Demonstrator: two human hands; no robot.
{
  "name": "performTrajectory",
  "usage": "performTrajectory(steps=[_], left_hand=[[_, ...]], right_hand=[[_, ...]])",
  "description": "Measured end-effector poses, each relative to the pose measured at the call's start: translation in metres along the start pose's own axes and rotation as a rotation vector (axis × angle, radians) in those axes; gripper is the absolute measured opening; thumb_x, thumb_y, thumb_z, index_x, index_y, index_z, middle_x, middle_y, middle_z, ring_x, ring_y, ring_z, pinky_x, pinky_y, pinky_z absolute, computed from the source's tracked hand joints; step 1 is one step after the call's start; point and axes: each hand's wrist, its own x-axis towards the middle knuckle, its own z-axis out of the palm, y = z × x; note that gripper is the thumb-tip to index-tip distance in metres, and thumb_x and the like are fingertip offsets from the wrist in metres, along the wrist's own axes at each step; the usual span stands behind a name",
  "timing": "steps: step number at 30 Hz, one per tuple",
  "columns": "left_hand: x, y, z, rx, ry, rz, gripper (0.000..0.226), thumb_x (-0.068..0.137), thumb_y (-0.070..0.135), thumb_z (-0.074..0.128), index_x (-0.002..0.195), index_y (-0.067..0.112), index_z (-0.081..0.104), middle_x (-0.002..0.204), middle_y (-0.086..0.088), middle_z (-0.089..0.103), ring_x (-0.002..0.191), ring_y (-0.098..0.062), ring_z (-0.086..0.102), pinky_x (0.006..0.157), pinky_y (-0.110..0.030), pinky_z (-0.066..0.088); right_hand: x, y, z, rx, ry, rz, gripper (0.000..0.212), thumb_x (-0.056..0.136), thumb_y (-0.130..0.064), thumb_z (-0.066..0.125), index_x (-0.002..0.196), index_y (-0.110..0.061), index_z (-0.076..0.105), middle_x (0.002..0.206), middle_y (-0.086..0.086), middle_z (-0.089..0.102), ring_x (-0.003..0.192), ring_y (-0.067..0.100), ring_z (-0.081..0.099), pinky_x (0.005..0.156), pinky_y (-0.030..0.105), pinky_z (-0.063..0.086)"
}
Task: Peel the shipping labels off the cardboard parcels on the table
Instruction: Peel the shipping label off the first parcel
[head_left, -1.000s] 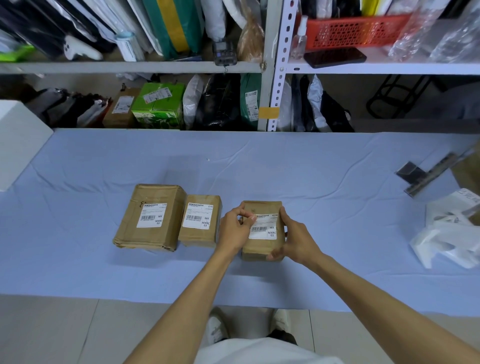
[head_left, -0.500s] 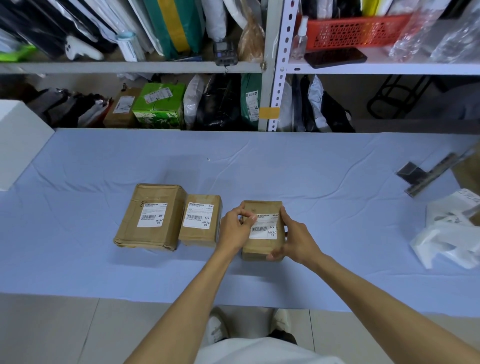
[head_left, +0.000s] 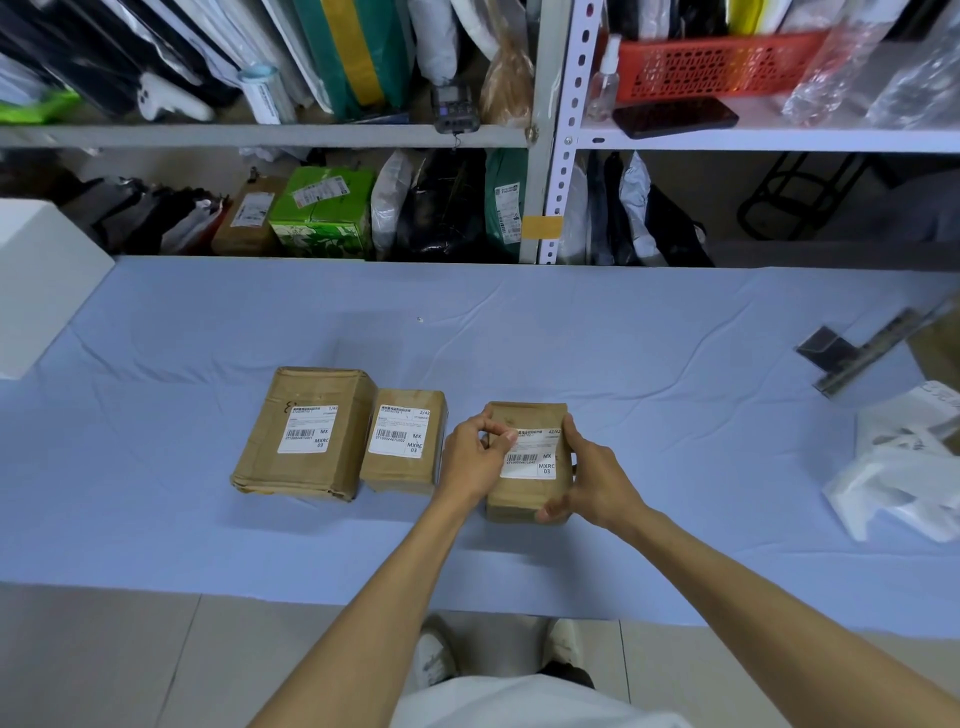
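Three brown cardboard parcels lie in a row on the blue-covered table (head_left: 571, 332). The large left parcel (head_left: 306, 431) and the middle parcel (head_left: 405, 441) each carry a white shipping label, the left label (head_left: 307, 435) and the middle label (head_left: 401, 437). My right hand (head_left: 587, 478) grips the right side of the right parcel (head_left: 524, 493). My left hand (head_left: 475, 457) pinches the upper left corner of that parcel's white label (head_left: 532, 453), which looks slightly lifted there.
A white block (head_left: 36, 280) stands at the table's left end. Crumpled white plastic (head_left: 904, 467) and a metal bracket (head_left: 857, 353) lie at the right. Shelves (head_left: 260, 135) packed with bags and boxes run behind the table. My shoes show on the floor below the near edge.
My left thumb and fingers have worked at the label's upper left corner, which looks a little more lifted. Parcels and right hand have stayed in place.
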Motion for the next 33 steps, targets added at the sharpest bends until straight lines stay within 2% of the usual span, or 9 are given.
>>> performTrajectory(steps=[5,10,14,16,21,27,33], left_hand=[[0.0033,-0.0062,-0.0002,-0.031,-0.009,-0.01,0.013,0.084,0.014,0.069,0.074,0.02,0.063,0.149,-0.003,0.042,0.127,-0.016,0.052,0.102,-0.047,0.046],[0.0037,-0.0077,-0.0009,-0.021,-0.021,-0.009,0.009,0.082,0.017,0.069,0.076,0.021,0.064,0.148,-0.001,0.042,0.13,-0.013,0.049,0.103,-0.045,0.045],[0.0021,-0.0064,-0.0021,-0.032,-0.033,-0.014,0.008,0.083,0.017,0.069,0.078,0.018,0.064,0.149,0.001,0.04,0.123,-0.016,0.056,0.099,-0.047,0.048],[0.0015,-0.0059,-0.0026,-0.038,-0.036,-0.014,0.008,0.084,0.017,0.068,0.078,0.018,0.063,0.15,0.001,0.04,0.12,-0.019,0.058,0.099,-0.048,0.048],[-0.0011,-0.0021,-0.0026,-0.048,-0.03,-0.017,0.008,0.085,0.013,0.068,0.079,0.016,0.063,0.149,0.0,0.04,0.122,-0.02,0.057,0.101,-0.047,0.047],[-0.0011,-0.0018,-0.003,-0.055,-0.027,-0.015,0.011,0.085,0.013,0.068,0.076,0.017,0.064,0.149,0.0,0.042,0.127,-0.016,0.052,0.104,-0.044,0.045],[-0.0012,-0.003,-0.0026,-0.063,-0.052,-0.028,0.007,0.083,0.02,0.069,0.076,0.022,0.066,0.15,0.0,0.04,0.132,-0.011,0.046,0.108,-0.042,0.041]], right_hand=[[-0.0005,-0.001,-0.0005,0.002,-0.003,0.0,0.138,0.052,-0.003,0.091,0.156,-0.018,0.001,0.118,-0.007,0.053,0.105,0.02,0.059,0.085,0.028,0.054],[-0.0009,-0.0015,-0.0007,0.05,0.007,0.01,0.126,0.062,0.003,0.086,0.155,-0.02,0.005,0.105,-0.016,0.053,0.094,0.016,0.06,0.063,0.011,0.05],[-0.0018,-0.0036,-0.0015,0.002,-0.006,0.011,0.136,0.055,0.0,0.089,0.156,-0.018,0.0,0.116,-0.008,0.053,0.104,0.019,0.059,0.081,0.025,0.053],[-0.0021,-0.0044,-0.0014,-0.011,-0.008,0.011,0.138,0.053,-0.002,0.09,0.156,-0.017,0.0,0.118,-0.006,0.053,0.105,0.02,0.058,0.085,0.028,0.053],[-0.0018,-0.0043,-0.001,-0.015,-0.005,0.009,0.137,0.054,-0.003,0.09,0.156,-0.018,0.001,0.116,-0.007,0.053,0.104,0.02,0.058,0.086,0.029,0.053],[-0.0018,-0.0037,-0.0009,0.008,-0.007,0.016,0.135,0.056,-0.001,0.089,0.155,-0.021,0.001,0.115,-0.008,0.053,0.1,0.018,0.058,0.076,0.022,0.05],[-0.0012,-0.0033,-0.0004,-0.001,-0.005,0.016,0.135,0.055,-0.002,0.09,0.156,-0.021,0.001,0.115,-0.008,0.054,0.098,0.018,0.058,0.074,0.02,0.049]])
